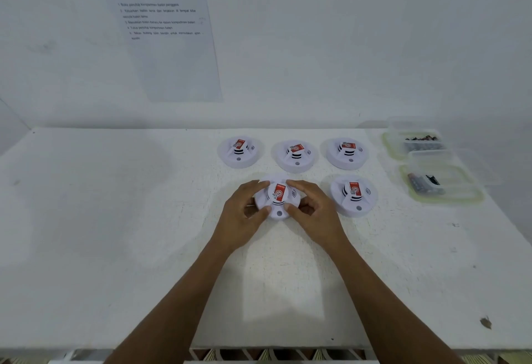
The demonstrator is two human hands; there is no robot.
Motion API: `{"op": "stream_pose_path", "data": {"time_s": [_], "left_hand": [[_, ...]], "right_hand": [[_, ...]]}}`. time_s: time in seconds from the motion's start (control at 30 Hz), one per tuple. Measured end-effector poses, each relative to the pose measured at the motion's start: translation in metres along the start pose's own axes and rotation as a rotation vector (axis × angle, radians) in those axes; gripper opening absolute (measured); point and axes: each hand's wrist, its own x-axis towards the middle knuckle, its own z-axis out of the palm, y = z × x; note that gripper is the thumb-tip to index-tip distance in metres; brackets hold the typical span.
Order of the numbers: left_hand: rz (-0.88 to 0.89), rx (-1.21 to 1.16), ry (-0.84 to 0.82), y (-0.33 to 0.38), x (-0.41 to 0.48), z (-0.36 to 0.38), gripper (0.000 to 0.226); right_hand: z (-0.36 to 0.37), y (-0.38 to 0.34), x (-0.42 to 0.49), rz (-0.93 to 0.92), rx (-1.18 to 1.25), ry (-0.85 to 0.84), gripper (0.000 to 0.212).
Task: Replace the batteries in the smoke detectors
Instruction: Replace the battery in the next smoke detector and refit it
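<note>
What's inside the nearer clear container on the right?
A few dark cylindrical batteries lie in the clear green-rimmed plastic container; their count and anything beneath them cannot be seen.

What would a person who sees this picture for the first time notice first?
Probably the left hand and right hand, mid-frame, gripping one white smoke detector with a red label. Four other detectors lie behind and beside it; two clear tubs of batteries stand far right.

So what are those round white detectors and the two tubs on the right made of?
The smoke detector gripped by the left hand and right hand looks like moulded white plastic, smooth and matt, with a red sticker. The far tub and near tub seem clear plastic: batteries show through.
</note>
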Motion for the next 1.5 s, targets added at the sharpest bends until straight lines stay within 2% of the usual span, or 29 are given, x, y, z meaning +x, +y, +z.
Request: {"op": "stream_pose_path", "data": {"time_s": [0.03, 0.1, 0.13, 0.23, 0.3, 0.43, 0.57, 0.67, 0.77, 0.87, 0.97, 1.1, 1.2, 1.3, 1.43, 1.5], "left_hand": [[-0.025, 0.002, -0.015, -0.003, -0.001, 0.001, 0.049], [-0.067, -0.048, -0.008, -0.007, -0.004, 0.004, 0.074], [-0.086, -0.043, -0.026, -0.009, -0.004, 0.005, 0.079], [-0.062, 0.125, -0.043, 0.0, -0.002, 0.005, 0.053], [-0.038, 0.12, -0.009, 0.003, 0.001, 0.008, 0.047], [0.0, 0.18, -0.004, -0.006, 0.001, 0.013, 0.065], [-0.086, 0.159, 0.043, -0.003, 0.013, 0.001, 0.052], [-0.074, 0.266, 0.133, -0.018, 0.04, -0.024, 0.061], [-0.197, 0.316, 0.088, -0.032, 0.077, -0.048, 0.075], [-0.237, 0.325, -0.02, -0.04, 0.106, -0.062, 0.086], [-0.23, 0.31, -0.066, -0.04, 0.117, -0.061, 0.082], [-0.128, 0.294, 0.022, -0.041, 0.113, -0.061, 0.072], [-0.052, 0.252, 0.083, -0.034, 0.102, -0.06, 0.069], [-0.006, 0.141, 0.147, -0.015, 0.091, -0.058, 0.067], [-0.014, 0.025, 0.123, 0.011, 0.083, -0.051, 0.068], [-0.016, -0.017, 0.114, 0.022, 0.081, -0.045, 0.068]], "right_hand": [[0.001, 0.0, -0.001, -0.012, -0.021, 0.01, 0.044], [0.003, 0.0, -0.002, -0.036, -0.087, 0.034, 0.044], [0.004, 0.0, -0.002, -0.036, -0.119, 0.04, 0.042], [0.006, 0.003, 0.0, -0.011, -0.214, 0.054, 0.046], [0.009, 0.006, 0.002, 0.011, -0.238, 0.062, 0.05], [0.011, 0.007, 0.003, 0.043, -0.242, 0.085, 0.046], [0.007, 0.001, 0.001, 0.005, -0.243, 0.075, 0.037], [0.006, 0.0, 0.001, 0.004, -0.223, 0.08, 0.037], [0.007, 0.0, 0.001, 0.016, -0.218, 0.087, 0.037], [0.007, -0.001, 0.002, 0.041, -0.212, 0.085, 0.037], [0.007, -0.003, 0.004, 0.082, -0.184, 0.068, 0.036], [0.005, -0.009, 0.016, 0.089, -0.163, 0.048, 0.033], [0.001, -0.015, 0.032, 0.03, -0.224, 0.016, 0.034], [-0.001, -0.026, 0.053, -0.145, -0.326, -0.028, 0.042], [-0.001, -0.046, 0.082, -0.355, -0.491, -0.102, 0.047], [-0.002, -0.052, 0.089, -0.416, -0.511, -0.081, 0.044]]}}
